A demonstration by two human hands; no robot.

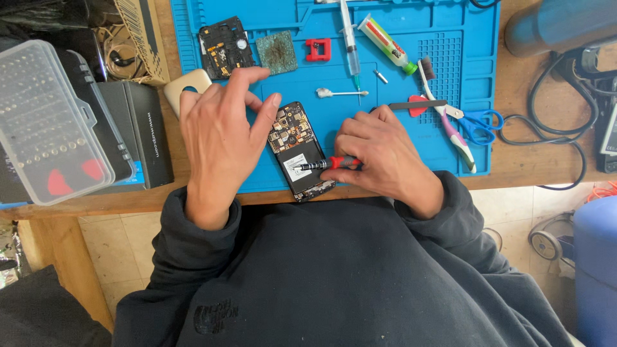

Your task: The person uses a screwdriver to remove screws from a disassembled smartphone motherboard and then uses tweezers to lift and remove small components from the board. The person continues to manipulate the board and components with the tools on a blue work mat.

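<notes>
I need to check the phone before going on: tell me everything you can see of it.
The phone lies flat on the blue mat, back cover off, its lower end reaching over the mat's near edge. The upper half shows a bare circuit board with metal shields; the lower half is black with a white label. The left hand touches its upper left edge; the right hand lays a red-handled screwdriver across it.

A clear plastic case (48, 122) with rows of small bits and red picks lies at the left, atop a dark box (138, 128) with white lettering on its side. A white label (295, 162) sits on the opened phone (299, 151). A tube (387, 44) with a green-and-red label lies on the blue mat (450, 26).
</notes>
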